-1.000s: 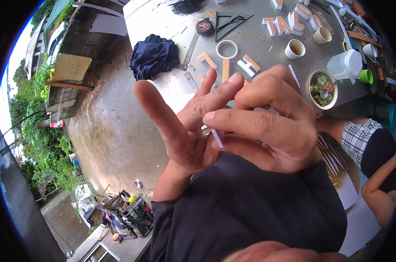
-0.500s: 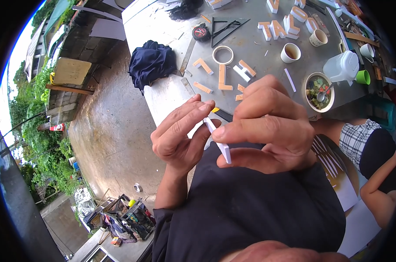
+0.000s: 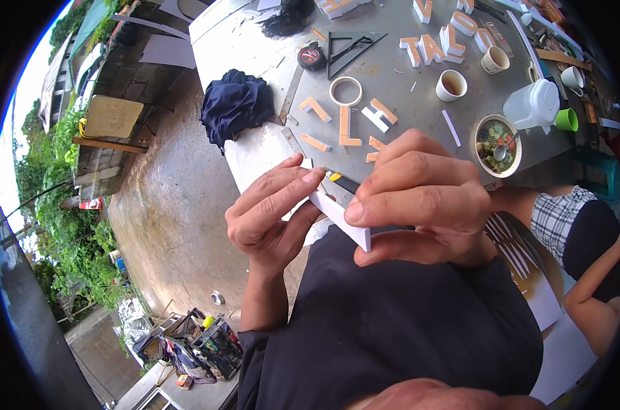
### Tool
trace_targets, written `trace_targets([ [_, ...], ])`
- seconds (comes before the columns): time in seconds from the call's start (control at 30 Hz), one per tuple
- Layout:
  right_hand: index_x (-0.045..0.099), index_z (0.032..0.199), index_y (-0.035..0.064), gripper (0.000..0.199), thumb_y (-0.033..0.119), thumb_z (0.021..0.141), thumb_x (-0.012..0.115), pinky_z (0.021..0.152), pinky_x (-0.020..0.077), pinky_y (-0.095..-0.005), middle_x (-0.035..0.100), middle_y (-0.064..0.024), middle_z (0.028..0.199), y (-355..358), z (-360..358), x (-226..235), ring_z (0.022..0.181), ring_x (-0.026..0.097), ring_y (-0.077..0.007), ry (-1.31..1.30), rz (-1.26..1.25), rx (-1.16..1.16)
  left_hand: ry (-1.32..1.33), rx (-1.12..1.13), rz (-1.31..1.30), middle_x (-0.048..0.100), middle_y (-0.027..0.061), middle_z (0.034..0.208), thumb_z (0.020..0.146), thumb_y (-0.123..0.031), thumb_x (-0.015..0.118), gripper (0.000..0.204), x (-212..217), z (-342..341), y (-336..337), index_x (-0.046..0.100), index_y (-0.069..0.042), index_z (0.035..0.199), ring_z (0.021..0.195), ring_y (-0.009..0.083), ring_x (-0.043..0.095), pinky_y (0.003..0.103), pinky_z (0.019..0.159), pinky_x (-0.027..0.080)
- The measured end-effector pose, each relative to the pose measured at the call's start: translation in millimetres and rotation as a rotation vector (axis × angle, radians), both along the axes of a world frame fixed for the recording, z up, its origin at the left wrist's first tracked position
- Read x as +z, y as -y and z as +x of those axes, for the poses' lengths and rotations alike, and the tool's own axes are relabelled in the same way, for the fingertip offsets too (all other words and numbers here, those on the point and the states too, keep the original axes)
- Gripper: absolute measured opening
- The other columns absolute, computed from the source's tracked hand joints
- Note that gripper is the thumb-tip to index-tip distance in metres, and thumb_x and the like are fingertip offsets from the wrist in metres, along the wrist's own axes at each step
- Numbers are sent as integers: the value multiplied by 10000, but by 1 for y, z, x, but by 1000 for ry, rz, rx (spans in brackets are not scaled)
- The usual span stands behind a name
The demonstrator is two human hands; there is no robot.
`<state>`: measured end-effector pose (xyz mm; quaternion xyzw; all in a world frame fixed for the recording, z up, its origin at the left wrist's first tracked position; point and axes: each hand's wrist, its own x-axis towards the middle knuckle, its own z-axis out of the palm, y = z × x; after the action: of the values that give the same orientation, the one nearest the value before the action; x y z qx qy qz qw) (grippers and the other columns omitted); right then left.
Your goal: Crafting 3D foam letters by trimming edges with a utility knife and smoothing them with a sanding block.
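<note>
- White foam strip, thin and flat, sits pinched between both hands above the grey table.
- Cut-out letters, tape roll and food bowl lie beyond.
- Left hand and right hand are both clamped on it, hiding its ends.

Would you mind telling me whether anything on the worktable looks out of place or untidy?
A dark blue cloth lies crumpled at the table's left edge, not folded. Small offcuts are scattered among the cut-out letters. Nothing looks spilled or broken.
</note>
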<state>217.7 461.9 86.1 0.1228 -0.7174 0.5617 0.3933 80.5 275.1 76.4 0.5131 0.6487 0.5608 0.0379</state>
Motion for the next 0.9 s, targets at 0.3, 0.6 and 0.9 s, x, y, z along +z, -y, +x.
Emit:
trace_targets([
  [0.3, 754, 1052, -15, 336, 28, 748, 889, 765, 554, -319, 773, -129, 954, -1, 1, -33, 869, 724, -229, 71, -430, 233, 484, -102, 146, 770, 139, 887, 664, -43, 944, 429, 6, -3, 12, 745, 43, 1034, 949, 276, 757, 494, 1020, 550],
  [0.6, 760, 1061, 12, 326, 24, 760, 881, 763, 538, -320, 767, -110, 936, 15, -2, -65, 862, 712, -198, 182, -297, 125, 832, -125, 310, 744, 168, 1028, 772, -57, 886, 411, -21, 5, 16, 728, 14, 1145, 1018, 296, 729, 542, 1006, 555],
  [0.9, 769, 1058, 19, 293, 36, 783, 869, 750, 546, -305, 755, -92, 915, 47, 4, -95, 850, 717, -192, 382, -394, 1, 1062, -48, 167, 746, 204, 1080, 836, -19, 834, 391, -65, 12, 30, 703, 32, 1201, 1027, 316, 729, 462, 944, 592],
])
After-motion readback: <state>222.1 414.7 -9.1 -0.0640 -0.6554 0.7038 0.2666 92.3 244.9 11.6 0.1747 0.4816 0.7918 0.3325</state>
